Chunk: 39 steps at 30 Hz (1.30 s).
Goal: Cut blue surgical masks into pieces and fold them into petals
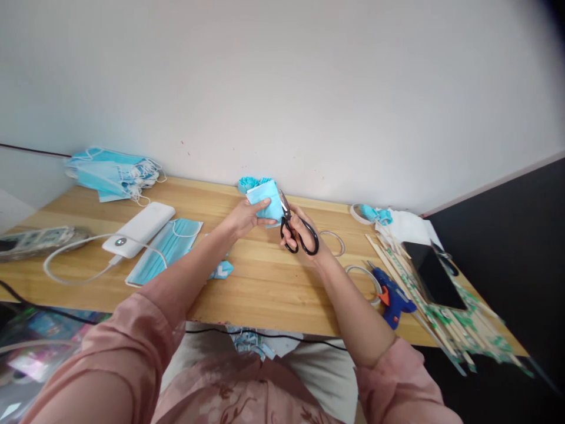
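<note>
Between the thumb and fingers of my left hand (251, 217) is a folded piece of blue face-mask fabric (270, 197), held up over the middle of the desk. My right hand (304, 227) grips black-handled scissors (286, 215), fingers in the loops. The blades stand at the right edge of the fabric; whether they cut into it I cannot tell. Just behind the fabric sits a crinkled blue fabric rosette (248, 184). A flat blue face mask (165, 253) lies left of my left forearm, with a small blue scrap (222, 270) beside that forearm.
A pile of face masks (115, 171), a white power bank (139, 229) and a power strip (39, 241) occupy the left. Rightward are tape rolls (366, 274), a blue glue gun (395, 297), wooden sticks (445, 330) and a phone (432, 274). The wall (282, 88) borders the desk's back.
</note>
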Each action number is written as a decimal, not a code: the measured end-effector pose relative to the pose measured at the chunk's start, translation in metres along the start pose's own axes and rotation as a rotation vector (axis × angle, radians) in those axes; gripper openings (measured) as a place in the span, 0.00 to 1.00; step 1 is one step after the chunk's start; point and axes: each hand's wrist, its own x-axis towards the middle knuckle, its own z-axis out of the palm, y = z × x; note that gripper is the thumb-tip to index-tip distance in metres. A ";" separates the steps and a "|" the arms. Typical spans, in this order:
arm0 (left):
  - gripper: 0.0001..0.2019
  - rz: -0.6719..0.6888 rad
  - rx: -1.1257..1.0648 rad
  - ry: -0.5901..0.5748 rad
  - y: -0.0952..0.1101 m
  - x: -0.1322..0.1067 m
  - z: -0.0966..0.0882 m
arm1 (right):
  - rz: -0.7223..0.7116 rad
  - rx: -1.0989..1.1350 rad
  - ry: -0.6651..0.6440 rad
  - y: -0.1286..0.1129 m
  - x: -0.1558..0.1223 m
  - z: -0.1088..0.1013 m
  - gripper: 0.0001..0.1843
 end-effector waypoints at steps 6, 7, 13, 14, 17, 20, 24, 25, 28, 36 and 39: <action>0.17 -0.022 -0.022 0.007 0.001 0.000 0.002 | -0.026 0.006 0.062 0.000 0.000 0.004 0.40; 0.16 -0.022 -0.024 0.004 0.002 -0.001 0.003 | -0.031 0.009 0.067 0.000 0.000 0.004 0.40; 0.15 -0.022 -0.029 -0.006 0.003 -0.003 0.005 | -0.035 0.005 0.092 0.000 0.000 0.006 0.41; 0.15 -0.026 -0.031 -0.007 0.003 -0.003 0.005 | -0.031 0.004 0.092 0.000 0.000 0.006 0.41; 0.15 -0.030 -0.038 -0.006 0.004 -0.003 0.005 | -0.037 0.001 0.102 0.001 0.000 0.005 0.41; 0.15 -0.032 -0.033 0.002 0.004 -0.003 0.005 | -0.045 -0.007 0.112 0.001 -0.001 0.005 0.40; 0.15 -0.031 -0.030 0.000 0.004 -0.003 0.005 | -0.046 -0.017 0.109 0.000 -0.001 0.006 0.40; 0.16 -0.030 -0.030 -0.006 0.004 -0.003 0.005 | -0.048 -0.018 0.109 0.000 -0.001 0.006 0.40; 0.17 -0.020 -0.032 -0.020 0.004 -0.003 0.005 | -0.050 -0.023 0.109 0.000 0.000 0.005 0.39; 0.17 -0.008 -0.015 0.032 0.002 0.000 0.001 | -0.033 -0.070 0.091 0.001 0.001 0.000 0.41; 0.18 0.019 -0.017 0.017 0.001 0.003 -0.003 | -0.025 -0.059 0.054 0.000 0.000 -0.002 0.41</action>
